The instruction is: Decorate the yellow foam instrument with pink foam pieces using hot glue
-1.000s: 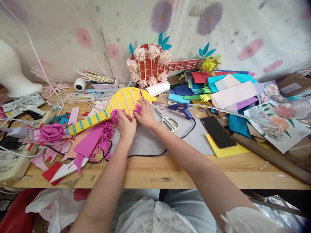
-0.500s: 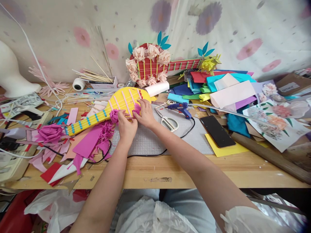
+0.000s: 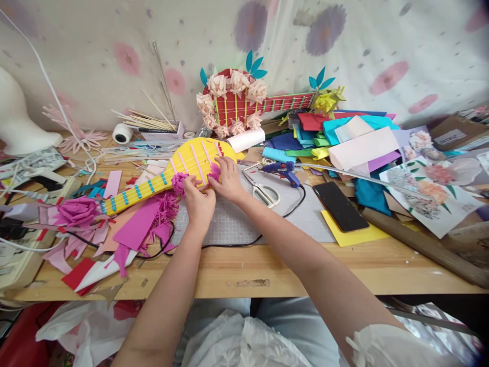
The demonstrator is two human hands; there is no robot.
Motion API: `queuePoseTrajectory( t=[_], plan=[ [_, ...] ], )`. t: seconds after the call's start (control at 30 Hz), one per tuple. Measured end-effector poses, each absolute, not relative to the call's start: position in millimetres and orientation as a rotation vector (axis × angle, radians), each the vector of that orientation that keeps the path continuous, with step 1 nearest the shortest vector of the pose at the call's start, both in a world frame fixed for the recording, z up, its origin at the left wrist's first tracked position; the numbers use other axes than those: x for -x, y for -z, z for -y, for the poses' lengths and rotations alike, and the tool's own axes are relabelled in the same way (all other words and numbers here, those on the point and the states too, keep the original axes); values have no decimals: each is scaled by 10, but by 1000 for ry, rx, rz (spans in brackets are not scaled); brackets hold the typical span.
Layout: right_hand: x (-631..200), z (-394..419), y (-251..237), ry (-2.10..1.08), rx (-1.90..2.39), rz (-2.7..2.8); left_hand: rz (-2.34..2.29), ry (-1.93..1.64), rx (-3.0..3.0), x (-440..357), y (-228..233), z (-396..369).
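Both forearms stretched forward over the table [image 3: 290, 270], converging at the near edge of the yellow guitar [image 3: 191, 160], which lies aslant on the clutter left of the grey mat [image 3: 237, 221]. Left hand [image 3: 198, 198] knuckles up, fingertips pinched on a magenta flower [image 3: 178, 182] at the guitar's body; right hand [image 3: 228, 179] palm down, fingers pressed together on a second flower [image 3: 214, 172] just beside. Scissors [image 3: 263, 191] and blue glue gun [image 3: 281, 171] near the right wrist, phone [image 3: 340, 206] farther right.

Left hand [image 3: 198, 200] and right hand [image 3: 228, 179] side by side, fingers curled.
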State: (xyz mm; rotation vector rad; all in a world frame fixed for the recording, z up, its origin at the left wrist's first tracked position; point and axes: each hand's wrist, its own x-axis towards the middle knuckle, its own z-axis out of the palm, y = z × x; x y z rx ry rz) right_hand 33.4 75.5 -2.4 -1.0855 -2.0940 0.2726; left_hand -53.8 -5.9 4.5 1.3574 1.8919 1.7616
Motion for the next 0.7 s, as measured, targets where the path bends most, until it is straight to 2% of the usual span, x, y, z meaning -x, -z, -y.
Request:
queuePoseTrajectory(
  t=[0.7],
  plan=[
    [-337, -741, -1, -306, 1091, 2090, -1933, -1704, -1305, 530, -82, 111]
  ],
)
